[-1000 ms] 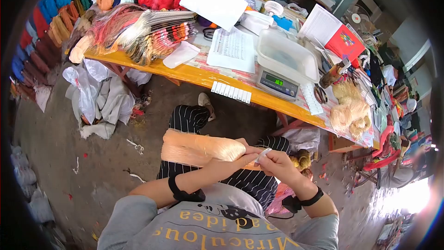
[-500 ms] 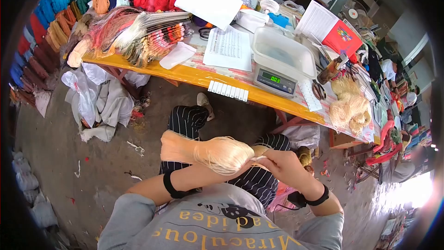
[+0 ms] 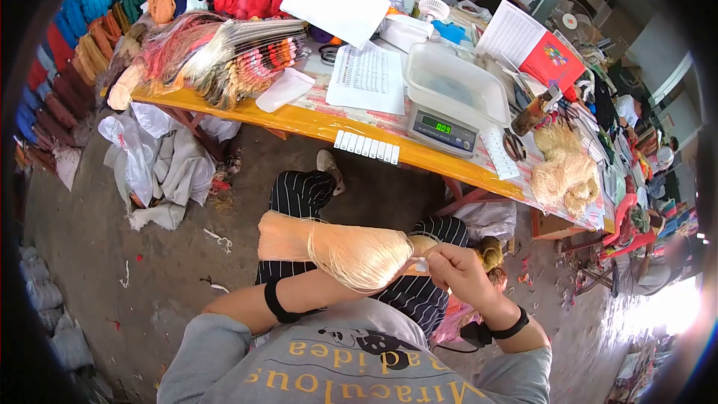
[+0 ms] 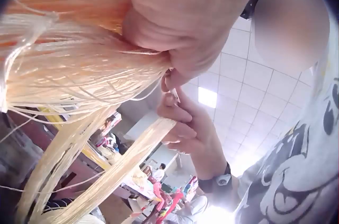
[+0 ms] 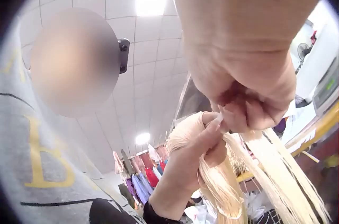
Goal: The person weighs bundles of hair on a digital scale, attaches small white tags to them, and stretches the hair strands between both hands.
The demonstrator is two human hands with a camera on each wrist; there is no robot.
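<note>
Where both hands meet: I see the right hand (image 3: 458,273) with fingers curled, pinching at a small white piece (image 5: 218,119); the left hand (image 5: 185,160) grips the gathered end of the skein (image 3: 366,251).
Peach skein: above the striped trousers (image 3: 303,191), its bulge drawn out longer than half a second ago, so I judge the strands straighter.
Scale: on the desk (image 3: 299,121) beyond, its green digits (image 3: 443,128) changed.

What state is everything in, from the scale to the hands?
Scale: on, green digits lit
Tub: lidless, on the scale
Booklet: open
Small fan: cannot tell if running
Yarn bundle: gripped at one end
Left hand: curled round the yarn
Right hand: pinching a white strip
</note>
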